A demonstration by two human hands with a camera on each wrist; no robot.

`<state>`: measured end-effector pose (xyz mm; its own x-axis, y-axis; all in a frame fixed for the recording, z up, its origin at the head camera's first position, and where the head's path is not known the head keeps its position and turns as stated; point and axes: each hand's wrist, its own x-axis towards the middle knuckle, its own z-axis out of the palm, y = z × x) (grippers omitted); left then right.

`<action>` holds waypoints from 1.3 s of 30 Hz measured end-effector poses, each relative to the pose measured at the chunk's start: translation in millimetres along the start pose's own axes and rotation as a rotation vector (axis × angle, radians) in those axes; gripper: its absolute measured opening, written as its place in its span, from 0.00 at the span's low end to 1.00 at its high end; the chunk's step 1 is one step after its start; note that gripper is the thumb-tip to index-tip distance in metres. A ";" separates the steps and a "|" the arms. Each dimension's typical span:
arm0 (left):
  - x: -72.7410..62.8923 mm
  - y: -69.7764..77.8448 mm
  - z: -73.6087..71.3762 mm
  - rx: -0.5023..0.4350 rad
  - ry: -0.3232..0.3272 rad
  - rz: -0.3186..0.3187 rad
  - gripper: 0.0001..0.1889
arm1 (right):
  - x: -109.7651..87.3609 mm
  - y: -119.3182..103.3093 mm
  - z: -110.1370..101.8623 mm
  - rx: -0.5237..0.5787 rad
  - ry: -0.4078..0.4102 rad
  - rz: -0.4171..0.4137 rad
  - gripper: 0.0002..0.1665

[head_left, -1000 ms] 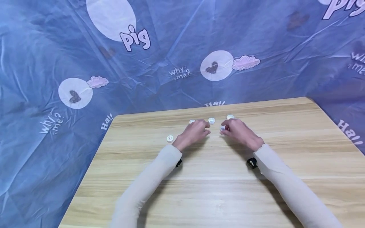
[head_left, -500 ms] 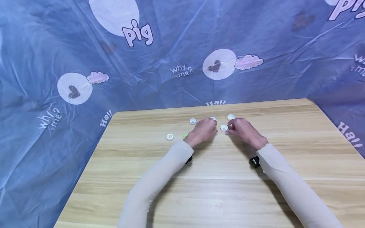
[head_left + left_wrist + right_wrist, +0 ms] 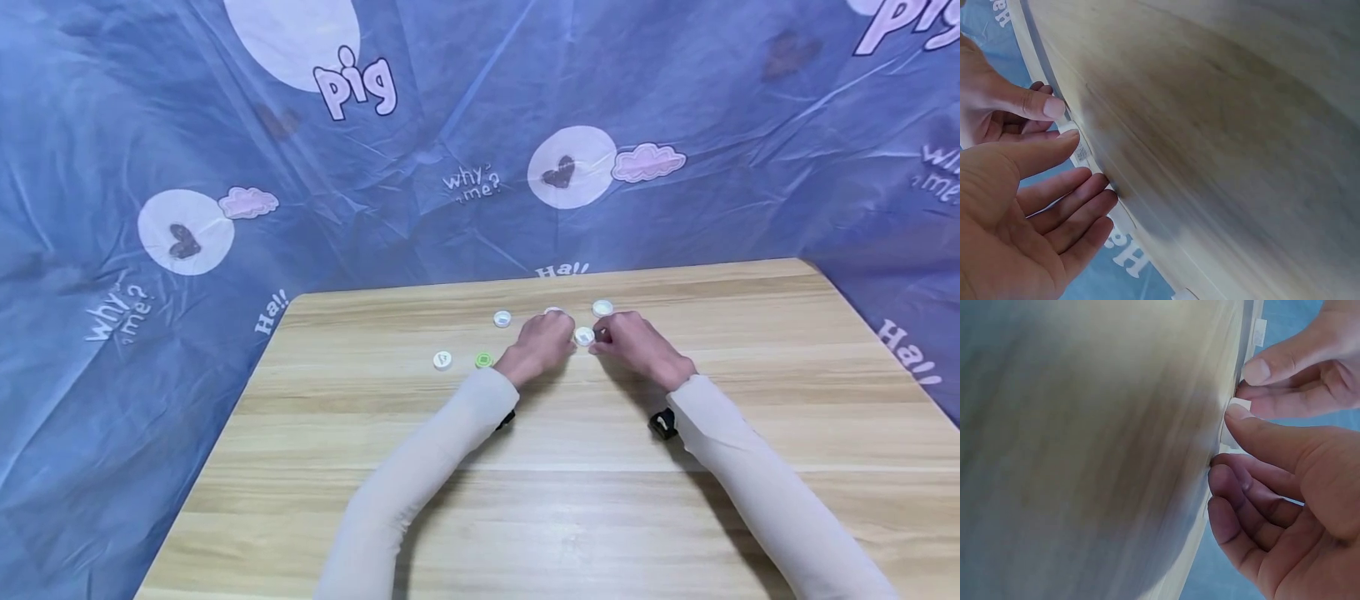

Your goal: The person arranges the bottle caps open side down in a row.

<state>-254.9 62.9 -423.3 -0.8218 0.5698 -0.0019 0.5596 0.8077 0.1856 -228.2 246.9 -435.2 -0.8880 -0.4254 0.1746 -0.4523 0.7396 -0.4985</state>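
Between my two hands lies a small white round disc (image 3: 584,336) with a grey mark on top. My left hand (image 3: 543,342) hovers close on its left side, thumb and fingers apart in the left wrist view. My right hand (image 3: 637,346) is low over the table at the disc's right edge, its fingers loosely bent. The right thumb (image 3: 1238,412) overlaps the edge of a white piece in the right wrist view. Behind the right fingertips sits another white disc (image 3: 602,308). A further white disc (image 3: 553,311) is mostly hidden behind the left hand.
To the left on the wooden table (image 3: 480,517) are a white disc (image 3: 502,318), a green disc (image 3: 483,359) with a square mark, and a white disc (image 3: 442,360) with a dark symbol. A blue printed cloth (image 3: 420,225) hangs behind the table's far edge.
My left hand has moved right toward the disc, uncovering the green disc and covering most of a white one. The right hand has drawn slightly back from the disc, which it partly covered before.
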 end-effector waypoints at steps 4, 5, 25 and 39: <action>2.1 2.5 2.9 0.022 0.010 0.009 0.10 | 1.3 -0.7 1.0 -0.004 -0.007 -0.008 0.03; 2.6 2.8 3.6 0.028 0.014 0.011 0.09 | 1.6 -1.0 1.2 -0.004 -0.008 -0.009 0.03; 6.8 -0.9 8.3 -0.072 0.021 0.005 0.16 | 4.0 -3.6 6.3 -0.018 0.014 0.002 0.05; 1.9 -3.2 2.6 -0.113 0.041 0.030 0.09 | 2.1 -8.2 3.2 -0.023 0.022 -0.012 0.04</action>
<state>-257.9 61.7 -426.4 -0.8100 0.5847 0.0449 0.5700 0.7669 0.2949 -226.1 238.3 -433.5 -0.8838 -0.4232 0.1993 -0.4648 0.7461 -0.4768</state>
